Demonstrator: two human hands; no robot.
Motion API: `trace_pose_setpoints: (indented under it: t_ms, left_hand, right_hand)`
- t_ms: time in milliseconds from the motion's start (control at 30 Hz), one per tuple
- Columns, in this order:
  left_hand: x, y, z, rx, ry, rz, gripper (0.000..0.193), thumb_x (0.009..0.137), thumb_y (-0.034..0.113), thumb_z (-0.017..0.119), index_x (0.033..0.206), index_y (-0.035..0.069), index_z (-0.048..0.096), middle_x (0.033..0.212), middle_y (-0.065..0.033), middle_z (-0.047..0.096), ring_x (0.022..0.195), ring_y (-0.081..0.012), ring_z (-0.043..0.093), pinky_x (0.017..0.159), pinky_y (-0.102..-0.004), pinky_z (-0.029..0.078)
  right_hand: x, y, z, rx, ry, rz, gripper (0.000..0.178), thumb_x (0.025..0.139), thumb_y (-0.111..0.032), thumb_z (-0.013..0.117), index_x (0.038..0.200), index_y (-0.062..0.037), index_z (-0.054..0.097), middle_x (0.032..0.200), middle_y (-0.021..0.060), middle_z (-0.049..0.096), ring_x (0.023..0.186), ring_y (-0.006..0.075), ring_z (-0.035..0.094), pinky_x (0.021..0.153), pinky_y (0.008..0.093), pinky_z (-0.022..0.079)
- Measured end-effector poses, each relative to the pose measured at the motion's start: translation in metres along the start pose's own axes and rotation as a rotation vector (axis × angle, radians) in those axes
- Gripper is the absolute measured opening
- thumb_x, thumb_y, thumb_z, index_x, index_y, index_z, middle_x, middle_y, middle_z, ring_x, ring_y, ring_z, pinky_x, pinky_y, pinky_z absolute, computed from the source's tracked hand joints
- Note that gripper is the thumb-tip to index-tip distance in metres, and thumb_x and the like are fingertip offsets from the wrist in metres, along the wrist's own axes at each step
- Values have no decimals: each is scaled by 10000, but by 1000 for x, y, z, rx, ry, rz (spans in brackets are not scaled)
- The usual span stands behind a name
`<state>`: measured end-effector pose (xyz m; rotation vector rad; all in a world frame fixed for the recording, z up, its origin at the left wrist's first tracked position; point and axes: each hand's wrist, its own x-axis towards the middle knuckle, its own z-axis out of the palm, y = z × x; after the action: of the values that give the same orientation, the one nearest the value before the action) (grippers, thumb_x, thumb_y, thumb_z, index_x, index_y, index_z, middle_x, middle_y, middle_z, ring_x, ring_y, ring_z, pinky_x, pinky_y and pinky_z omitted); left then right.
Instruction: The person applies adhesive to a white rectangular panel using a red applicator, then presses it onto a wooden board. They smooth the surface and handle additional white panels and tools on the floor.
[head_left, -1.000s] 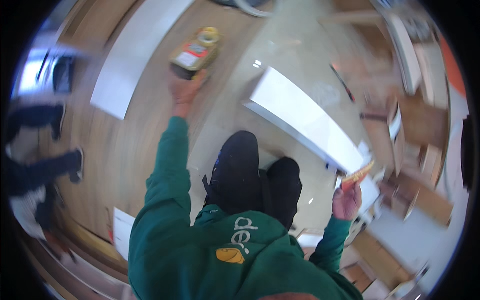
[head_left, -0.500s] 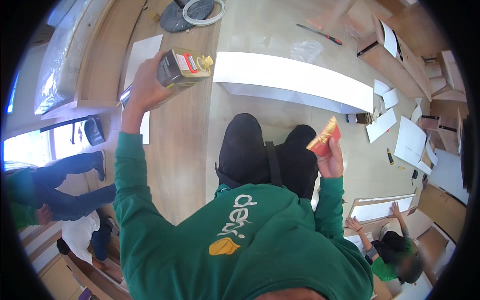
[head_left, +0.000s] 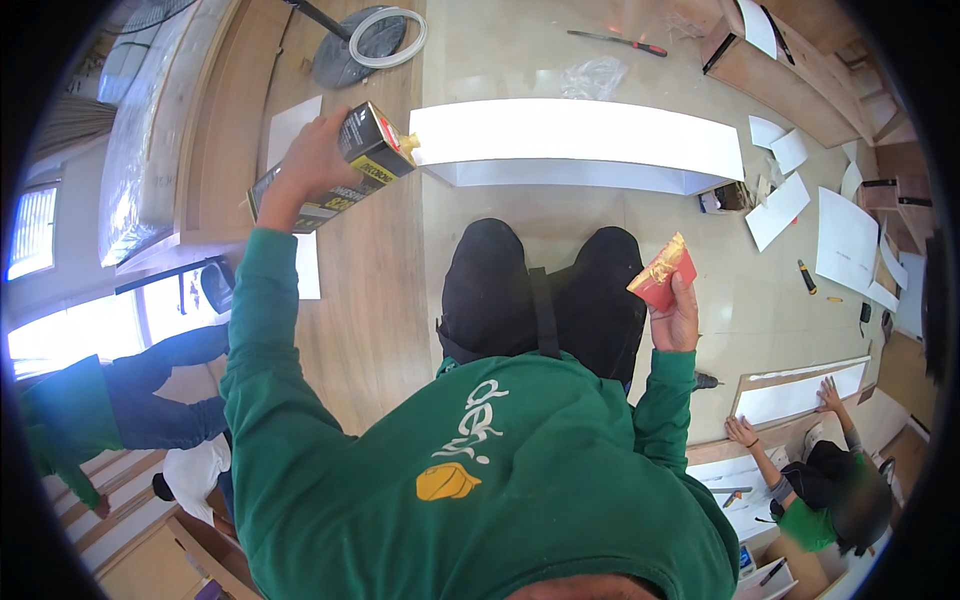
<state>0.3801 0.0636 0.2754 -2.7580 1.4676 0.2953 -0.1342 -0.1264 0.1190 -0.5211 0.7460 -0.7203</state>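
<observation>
From far away, I have my left hand (head_left: 318,158) wrapped round a tipped black-and-yellow metal can (head_left: 368,152), its spout near the left edge of a long white box (head_left: 580,130) on the pale shiny floor (head_left: 565,222). My right hand (head_left: 678,322) pinches a flat red scraper (head_left: 668,290). Yellow goo (head_left: 666,262) is on the scraper already; I see none on the box's top, so spreading looks undone.

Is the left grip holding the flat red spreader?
No: the right grip holds the spreader, the left grip a black rectangular metal can.
</observation>
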Motion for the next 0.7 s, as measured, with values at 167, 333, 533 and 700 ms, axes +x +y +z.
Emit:
trace_pose_setpoints:
  t_ms: [167, 333, 533, 700]
  left_hand:
    - [2, -2, -1, -27, -2, -16, 1036, 523, 224, 840, 1451, 41, 416, 1136, -239, 600, 1114, -412, 579, 985, -441, 474]
    - [6, -1, -1, 4, -16, -15, 1063, 511, 230, 848, 1459, 34, 408, 1164, -246, 598, 1119, -420, 581, 987, -442, 474]
    - [14, 1, -8, 9, -62, -40, 1078, 507, 225, 841, 1471, 39, 397, 1183, -249, 596, 1134, -423, 579, 1004, -441, 472]
    - [18, 1, -7, 28, -83, -43, 1073, 504, 223, 842, 1466, 41, 404, 1180, -247, 598, 1136, -421, 582, 1004, -440, 473]
  right_hand:
    - [9, 5, 9, -9, -34, 23, 448, 1001, -216, 592, 1401, -51, 478, 1310, 77, 594, 1183, 218, 602, 990, 413, 524]
    - [12, 8, 16, -41, -18, 9, 444, 1002, -214, 588, 1398, -46, 480, 1301, 81, 600, 1170, 217, 610, 985, 409, 527]
    - [12, 6, 18, -56, 16, 12, 443, 1003, -218, 584, 1396, -40, 483, 1308, 89, 597, 1173, 217, 609, 985, 405, 528]
    - [16, 8, 16, -31, 6, 15, 433, 997, -194, 593, 1387, -36, 492, 1300, 97, 603, 1165, 218, 615, 978, 405, 535]
